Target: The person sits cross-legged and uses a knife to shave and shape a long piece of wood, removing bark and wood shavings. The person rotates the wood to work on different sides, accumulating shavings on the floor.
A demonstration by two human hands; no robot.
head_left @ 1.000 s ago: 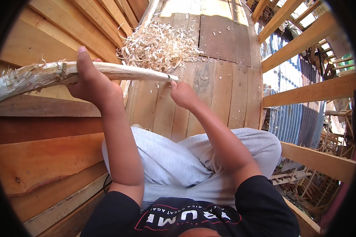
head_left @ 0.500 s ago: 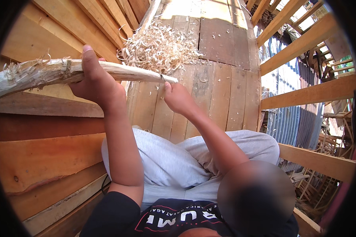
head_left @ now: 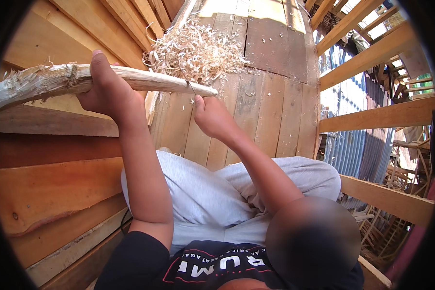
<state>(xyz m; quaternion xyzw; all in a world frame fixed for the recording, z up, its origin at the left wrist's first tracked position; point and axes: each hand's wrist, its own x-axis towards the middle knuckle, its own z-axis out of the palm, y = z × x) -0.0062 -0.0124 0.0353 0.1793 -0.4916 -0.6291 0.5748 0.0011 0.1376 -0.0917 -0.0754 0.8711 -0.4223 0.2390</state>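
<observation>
A long, slightly curved wooden stick [head_left: 157,82] stretches from the left edge to the middle, pale and smooth toward its right tip and rough with bark and splinters toward the left. My left hand [head_left: 113,94] is closed round it partway along, thumb on top. Close to the tip, a thin dark blade [head_left: 191,88], apparently a knife's, crosses the stick and touches it. My right hand [head_left: 215,118] is closed in a fist just below; its fingers hide the handle.
Curled wood shavings [head_left: 193,53] are heaped on the plank floor [head_left: 261,116] beyond the stick. Stacked boards [head_left: 53,193] stand close on my left. A wooden rail [head_left: 382,116] runs along the right, with corrugated sheets [head_left: 345,150] behind it. My legs [head_left: 198,188] are folded below my hands.
The stick and my left hand have shifted slightly up and to the left. My right hand and the blade have moved a little left, further in from the tip.
</observation>
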